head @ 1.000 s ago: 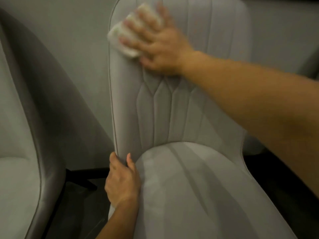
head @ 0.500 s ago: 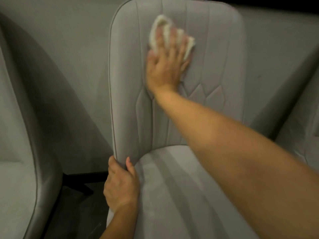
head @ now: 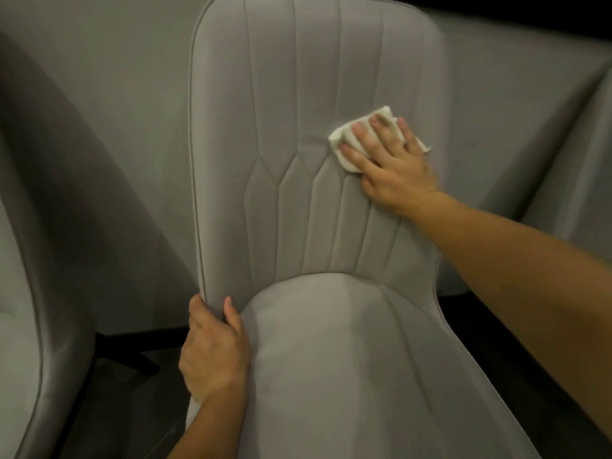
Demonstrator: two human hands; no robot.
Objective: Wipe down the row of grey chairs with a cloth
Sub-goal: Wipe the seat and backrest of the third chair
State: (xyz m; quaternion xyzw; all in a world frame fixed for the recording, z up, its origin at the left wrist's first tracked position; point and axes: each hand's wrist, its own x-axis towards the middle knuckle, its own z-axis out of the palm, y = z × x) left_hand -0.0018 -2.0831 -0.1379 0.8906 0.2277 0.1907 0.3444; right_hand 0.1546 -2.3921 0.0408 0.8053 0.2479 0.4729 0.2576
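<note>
Grey chair (head: 318,342): upholstered, upright, backrest stitched with vertical channels and a diamond pattern, edges piped. Cloth (head: 351,140): white, crumpled, pressed flat against the right middle of the backrest. Further grey chairs: one seen in part at left (head: 23,326), another at right (head: 576,180).

One camera sits on my head, looking forward and steeply down from close range. It faces the backrest of the grey chair (head: 298,127) head-on, with the seat running toward the bottom edge. My forearms enter from the bottom and right. Slices of neighbouring chairs (head: 29,293) show at the left and right edges.
</note>
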